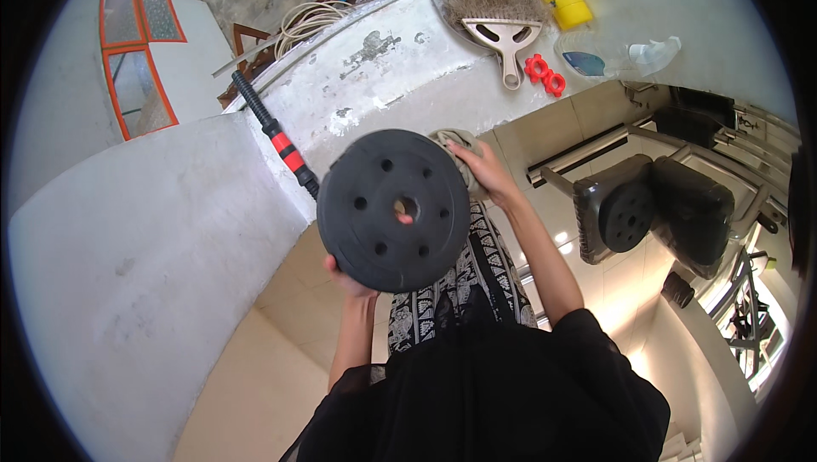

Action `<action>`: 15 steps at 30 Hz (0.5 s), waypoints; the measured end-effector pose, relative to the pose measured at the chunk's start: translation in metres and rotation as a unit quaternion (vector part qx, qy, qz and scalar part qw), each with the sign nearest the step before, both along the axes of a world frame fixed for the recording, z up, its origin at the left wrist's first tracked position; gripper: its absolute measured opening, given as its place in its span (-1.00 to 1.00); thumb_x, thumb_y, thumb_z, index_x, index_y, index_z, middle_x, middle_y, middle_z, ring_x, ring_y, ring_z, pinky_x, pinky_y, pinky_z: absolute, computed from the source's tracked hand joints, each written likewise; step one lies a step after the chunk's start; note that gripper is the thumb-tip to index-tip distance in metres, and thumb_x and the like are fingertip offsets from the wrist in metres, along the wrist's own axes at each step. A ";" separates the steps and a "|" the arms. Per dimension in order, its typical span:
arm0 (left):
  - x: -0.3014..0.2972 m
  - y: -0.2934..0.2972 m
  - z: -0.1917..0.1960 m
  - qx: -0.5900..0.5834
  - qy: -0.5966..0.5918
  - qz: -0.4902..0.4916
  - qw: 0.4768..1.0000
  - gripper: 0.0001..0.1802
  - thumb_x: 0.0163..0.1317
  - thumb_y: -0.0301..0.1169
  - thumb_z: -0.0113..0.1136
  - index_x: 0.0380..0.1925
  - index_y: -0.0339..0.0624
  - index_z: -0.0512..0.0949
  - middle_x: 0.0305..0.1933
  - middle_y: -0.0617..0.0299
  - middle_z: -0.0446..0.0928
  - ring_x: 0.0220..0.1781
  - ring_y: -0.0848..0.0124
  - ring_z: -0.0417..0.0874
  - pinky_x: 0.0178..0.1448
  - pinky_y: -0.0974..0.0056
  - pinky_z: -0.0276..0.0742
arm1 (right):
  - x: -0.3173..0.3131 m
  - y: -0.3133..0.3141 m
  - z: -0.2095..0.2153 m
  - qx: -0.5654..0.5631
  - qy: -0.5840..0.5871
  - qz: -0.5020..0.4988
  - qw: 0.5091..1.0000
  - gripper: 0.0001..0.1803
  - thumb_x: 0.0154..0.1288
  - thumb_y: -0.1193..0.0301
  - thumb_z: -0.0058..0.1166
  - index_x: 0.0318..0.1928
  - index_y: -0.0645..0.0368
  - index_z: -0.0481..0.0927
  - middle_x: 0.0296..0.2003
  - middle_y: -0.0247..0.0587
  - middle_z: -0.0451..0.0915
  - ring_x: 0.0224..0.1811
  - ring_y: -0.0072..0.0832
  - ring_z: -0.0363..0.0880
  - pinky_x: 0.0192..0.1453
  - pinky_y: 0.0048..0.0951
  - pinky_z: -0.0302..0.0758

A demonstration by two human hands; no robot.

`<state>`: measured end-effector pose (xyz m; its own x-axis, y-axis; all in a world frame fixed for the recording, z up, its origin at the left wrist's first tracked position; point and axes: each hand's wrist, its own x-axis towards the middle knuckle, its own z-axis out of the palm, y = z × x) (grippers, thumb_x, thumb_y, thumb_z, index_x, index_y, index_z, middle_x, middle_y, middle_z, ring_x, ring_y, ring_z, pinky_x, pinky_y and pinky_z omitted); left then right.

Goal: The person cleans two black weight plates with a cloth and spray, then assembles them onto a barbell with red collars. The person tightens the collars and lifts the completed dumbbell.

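The black weight plate (394, 209) was held in front of the person's body, its flat face turned up toward the camera. The left hand (351, 285) gripped its lower rim from beneath, one fingertip showing through the centre hole. The right hand (482, 169) pressed a grey cloth (455, 151) against the plate's upper right edge, fingers closed on the cloth.

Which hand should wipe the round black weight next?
The right hand, probably. It already holds the grey cloth against the edge of the black weight plate, while the left hand is busy holding the plate up from below.
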<state>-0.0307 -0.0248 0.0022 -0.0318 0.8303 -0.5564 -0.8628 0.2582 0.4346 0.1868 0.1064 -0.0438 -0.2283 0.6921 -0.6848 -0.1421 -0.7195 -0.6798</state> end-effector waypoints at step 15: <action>0.009 0.006 0.029 -0.133 0.197 -0.358 0.903 0.05 -0.30 -0.06 0.34 0.22 -0.29 0.14 0.23 0.01 0.25 0.27 0.23 0.26 0.31 0.19 0.15 | -0.037 -0.023 0.141 0.429 -0.214 0.373 0.794 -0.57 -0.18 0.33 0.26 -0.16 -0.09 0.54 -0.36 -0.23 0.40 -0.38 -0.26 0.54 -0.35 -0.28 0.47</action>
